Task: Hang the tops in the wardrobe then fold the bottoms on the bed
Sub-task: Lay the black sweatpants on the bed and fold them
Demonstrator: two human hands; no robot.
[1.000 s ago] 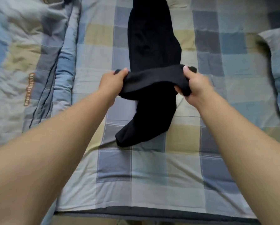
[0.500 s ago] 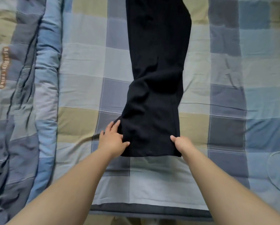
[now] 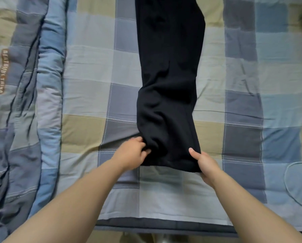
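Both hands, left (image 3: 131, 153) and right (image 3: 205, 163), are gripping the trousers' (image 3: 169, 81) near end on the bed (image 3: 87, 95); folding is apparently only beginning; tops are out of view.

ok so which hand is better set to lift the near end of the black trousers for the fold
Probably the right hand: its thumb lies over the near corner of the black trousers, pinching the flat hem. The left hand is bunched in wrinkled cloth at the other corner.
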